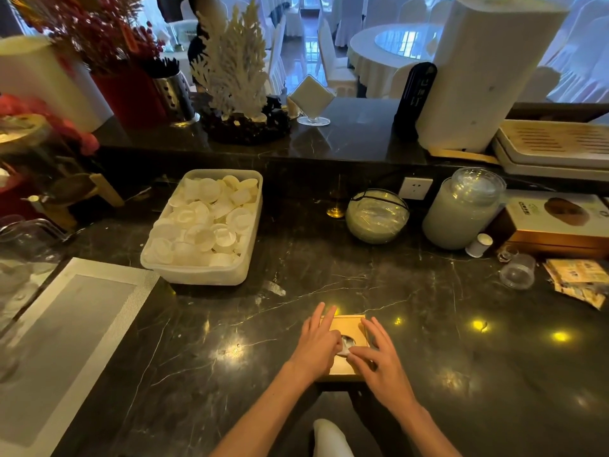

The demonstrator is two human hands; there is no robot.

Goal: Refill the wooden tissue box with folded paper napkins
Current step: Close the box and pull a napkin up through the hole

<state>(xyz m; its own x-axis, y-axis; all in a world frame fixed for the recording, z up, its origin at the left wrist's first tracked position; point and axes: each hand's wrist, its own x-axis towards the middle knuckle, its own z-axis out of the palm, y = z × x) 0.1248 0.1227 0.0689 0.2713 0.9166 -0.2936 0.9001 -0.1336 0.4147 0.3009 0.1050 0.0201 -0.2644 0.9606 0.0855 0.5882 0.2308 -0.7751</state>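
A square wooden tissue box (346,324) sits on the dark marble counter near its front edge. Its lid has a round opening in the middle, and a bit of white paper napkin (346,348) shows there. My left hand (317,344) lies over the box's left side, thumb and fingers pinching the napkin at the opening. My right hand (379,354) rests on the right side of the lid, its thumb and forefinger also on the napkin. The rest of the napkins inside the box are hidden.
A plastic tub of white cups (206,225) stands at the back left, a grey placemat (66,341) at the left. A glass bowl (376,216), a glass jar (461,209), a small cup (517,271) and boxes (557,222) are at the right. A raised ledge runs behind.
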